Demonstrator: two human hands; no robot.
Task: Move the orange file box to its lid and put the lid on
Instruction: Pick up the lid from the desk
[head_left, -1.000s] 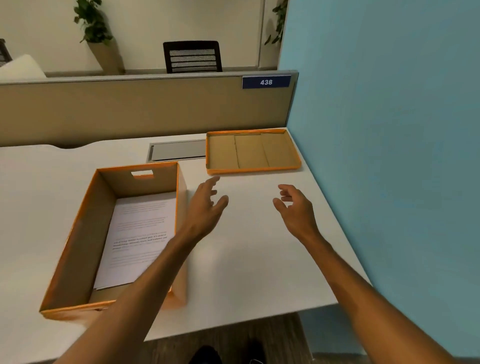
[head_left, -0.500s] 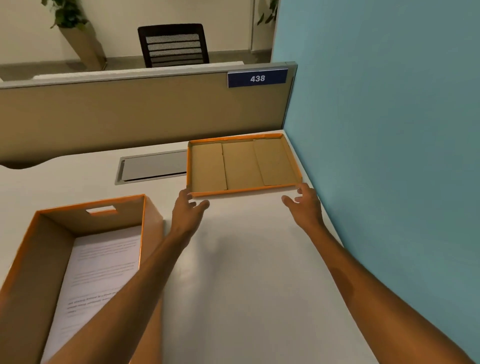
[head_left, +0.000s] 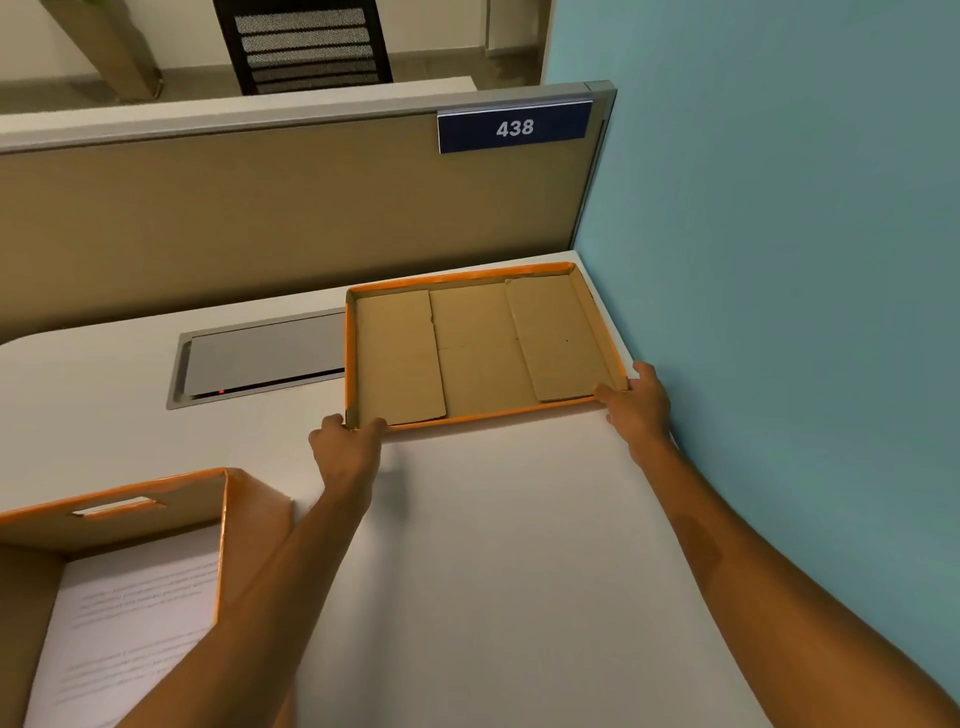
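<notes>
The orange lid (head_left: 480, 348) lies upside down in the desk's far right corner, its brown cardboard inside facing up. My left hand (head_left: 345, 449) grips its near left corner, thumb over the rim. My right hand (head_left: 636, 402) grips its near right corner, next to the blue wall. The orange file box (head_left: 228, 512) stands open at the lower left, apart from the lid, with printed paper sheets (head_left: 135, 618) lying inside. My left forearm crosses in front of the box's right wall.
A white desk (head_left: 498, 545) carries both items. A grey cable hatch (head_left: 260, 358) is set into the desk left of the lid. A tan partition (head_left: 260, 208) with a "438" sign (head_left: 514, 127) closes the back. A blue wall (head_left: 779, 260) runs along the right.
Both hands reached forward from mid-desk and closed on the lid's near corners. The view moved forward and right, so the box slid toward the lower left.
</notes>
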